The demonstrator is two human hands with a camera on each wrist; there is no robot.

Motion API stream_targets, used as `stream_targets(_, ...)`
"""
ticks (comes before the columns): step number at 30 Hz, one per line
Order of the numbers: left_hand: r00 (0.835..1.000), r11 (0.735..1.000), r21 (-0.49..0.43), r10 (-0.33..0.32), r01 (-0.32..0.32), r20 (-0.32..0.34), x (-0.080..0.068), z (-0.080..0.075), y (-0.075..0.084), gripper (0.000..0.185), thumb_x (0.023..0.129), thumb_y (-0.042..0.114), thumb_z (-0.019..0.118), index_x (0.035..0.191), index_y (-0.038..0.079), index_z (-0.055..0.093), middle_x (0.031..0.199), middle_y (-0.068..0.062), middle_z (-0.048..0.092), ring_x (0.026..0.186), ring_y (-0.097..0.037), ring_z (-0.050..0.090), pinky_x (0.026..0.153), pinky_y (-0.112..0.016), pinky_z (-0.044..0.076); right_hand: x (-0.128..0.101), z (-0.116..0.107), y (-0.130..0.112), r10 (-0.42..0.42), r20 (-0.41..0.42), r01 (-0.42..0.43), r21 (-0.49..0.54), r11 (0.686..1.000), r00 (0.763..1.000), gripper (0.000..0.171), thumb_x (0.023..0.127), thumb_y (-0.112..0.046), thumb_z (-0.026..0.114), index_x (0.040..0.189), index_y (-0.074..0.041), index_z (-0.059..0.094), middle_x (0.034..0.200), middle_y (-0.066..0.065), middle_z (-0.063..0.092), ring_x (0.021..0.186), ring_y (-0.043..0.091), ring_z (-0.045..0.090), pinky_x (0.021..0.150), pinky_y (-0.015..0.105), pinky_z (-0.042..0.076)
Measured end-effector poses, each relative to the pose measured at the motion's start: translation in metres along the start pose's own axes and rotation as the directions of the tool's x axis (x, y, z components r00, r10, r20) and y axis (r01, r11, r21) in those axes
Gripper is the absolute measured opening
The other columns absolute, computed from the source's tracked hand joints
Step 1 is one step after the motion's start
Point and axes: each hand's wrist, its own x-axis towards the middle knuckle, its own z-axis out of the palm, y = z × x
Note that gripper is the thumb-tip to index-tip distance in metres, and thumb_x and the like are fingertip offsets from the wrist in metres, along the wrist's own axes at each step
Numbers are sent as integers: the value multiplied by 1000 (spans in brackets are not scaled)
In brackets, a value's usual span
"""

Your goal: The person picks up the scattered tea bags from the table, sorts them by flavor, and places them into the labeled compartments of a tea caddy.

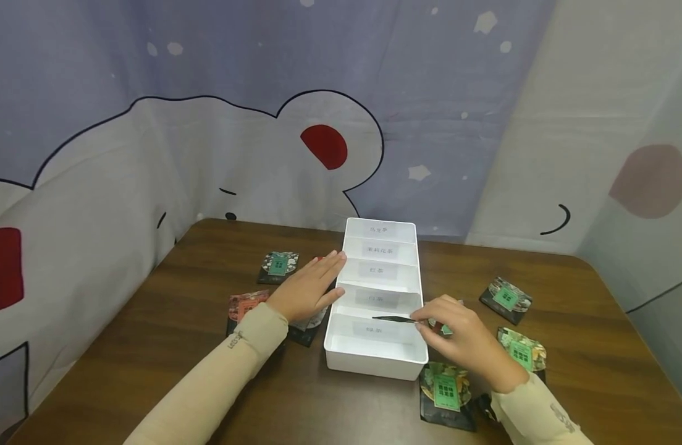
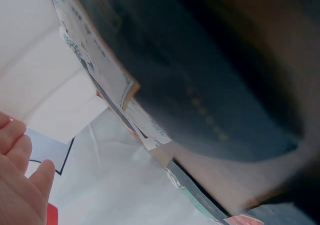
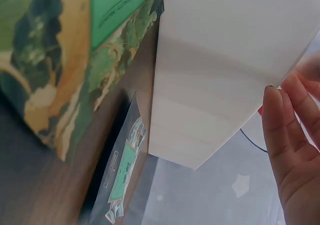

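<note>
A long white divided box (image 1: 369, 363) stands on the table, with a printed paper label in each compartment. My right hand (image 1: 451, 326) pinches a dark, flat tea packet (image 1: 394, 319) between thumb and fingers, above the nearest compartment. Seen edge-on, that packet shows no label. At the box's left edge is my left hand (image 1: 310, 288), its fingers straight and holding nothing; whether it touches the rim I cannot tell. In the right wrist view the right fingers (image 3: 280, 130) are by the box wall (image 3: 200, 85), and the packet is hidden.
To the right lie black packets with green labels: one near the front (image 1: 446, 395), one beside the wrist (image 1: 521, 353) and one farther back (image 1: 506, 300). On the left are a green-labelled packet (image 1: 278, 266), a red-labelled packet (image 1: 245, 304) and others partly under my left arm. A printed curtain (image 1: 252, 154) hangs behind.
</note>
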Motion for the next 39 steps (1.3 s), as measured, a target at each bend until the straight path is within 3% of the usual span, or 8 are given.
stream_targets(5,1000,1000,-2,0,0,-6,0,1,-1,70,107,45,41,160,3,24,167,-10,24,155,-24,19,125,-45,19,1,-1,-2,20,-23,-20,-6,1000,1000,29,79,9,74,100,-11,74,94,-2,72,82,12,63,65,17,53)
stream_targets(10,1000,1000,2,-2,2,4,0,1,1,71,107,46,41,160,3,24,167,-9,24,155,-23,19,125,-43,18,0,-3,-2,62,-60,-63,-20,998,996,33,77,11,76,101,-11,74,94,0,72,82,11,64,67,17,54)
stream_targets(15,1000,1000,-2,-1,1,4,0,0,2,70,107,45,41,160,3,24,167,-10,24,155,-23,19,125,-43,17,0,-8,-1,185,-81,-191,-69,979,979,27,81,8,77,101,-9,75,95,-4,71,80,8,64,67,24,57)
stream_targets(19,1000,1000,13,-8,8,8,1,-1,2,71,107,47,41,161,5,23,167,-8,23,155,-22,17,125,-43,17,1,-14,2,314,-76,-321,-90,943,946,21,87,4,74,104,-8,74,96,-2,71,83,9,65,68,30,59)
stream_targets(27,1000,1000,22,-2,2,1,3,0,0,70,107,46,42,161,5,23,167,-8,23,155,-22,17,126,-42,14,1,-27,11,526,-43,-528,-90,845,849,18,94,-1,66,111,-5,71,104,10,72,89,21,67,73,35,59)
stream_targets(32,1000,1000,22,6,-6,-5,2,-2,1,70,106,45,43,160,4,25,166,-9,25,155,-23,19,125,-44,16,-2,-35,19,668,-9,-667,-80,741,744,22,97,-7,64,118,1,68,105,13,71,94,28,69,81,41,58)
stream_targets(39,1000,1000,30,-10,9,15,0,-3,2,70,107,47,41,161,5,24,167,-8,24,155,-22,18,125,-45,17,-9,-40,28,795,59,-792,-77,606,603,36,97,-12,66,126,9,60,114,27,68,104,44,66,87,58,54)
